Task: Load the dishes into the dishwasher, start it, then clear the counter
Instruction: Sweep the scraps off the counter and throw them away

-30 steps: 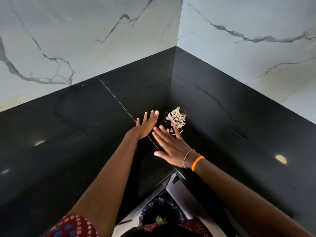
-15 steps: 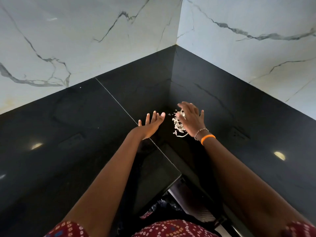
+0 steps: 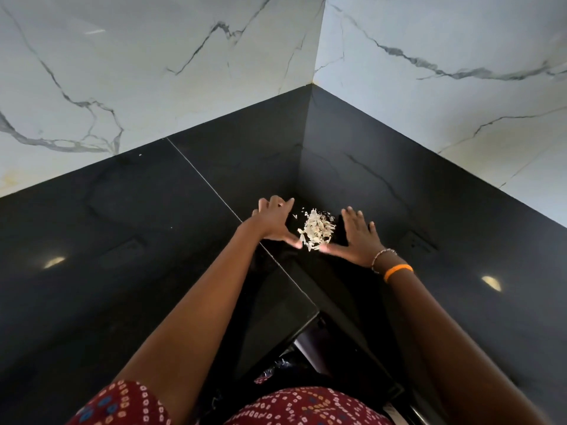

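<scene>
Both thumbs nearly meet at the pile's near edge. The left hand (image 3: 273, 220) and right hand (image 3: 357, 236) lie spread, holding nothing, flanking the pale scraps (image 3: 316, 230) on the black counter (image 3: 122, 240), equally near; corner beyond.

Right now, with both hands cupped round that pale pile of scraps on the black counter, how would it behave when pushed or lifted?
The pile of scraps looks like thin, loose flakes, so probably very light and apt to scatter; a few stray bits already lie apart. On the glossy counter it should slide easily. The left hand and right hand flank it, likely because one hand would spill some.
</scene>
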